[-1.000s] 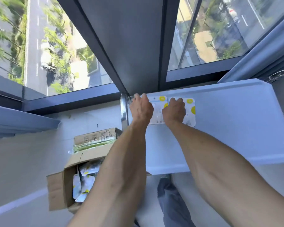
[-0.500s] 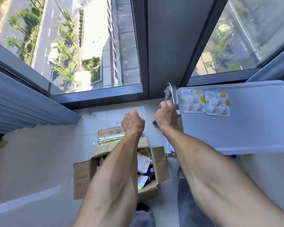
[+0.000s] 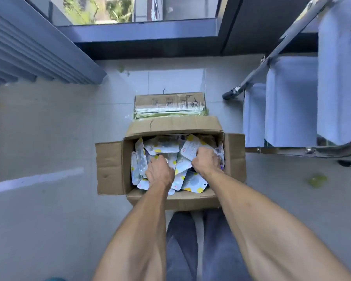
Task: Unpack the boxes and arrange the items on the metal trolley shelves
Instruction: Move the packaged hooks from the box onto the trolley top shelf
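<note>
My hands leave the trolley shelf; left hand and right hand each grip packets in the box at twelve o'clock; loose ones may slip.

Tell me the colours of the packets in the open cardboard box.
The packets are white with yellow dots, seen best in the head view.

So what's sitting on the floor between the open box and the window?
In the head view, a smaller closed cardboard box lies there, right behind the open box. Past it, bare floor tiles run to the window.
</note>
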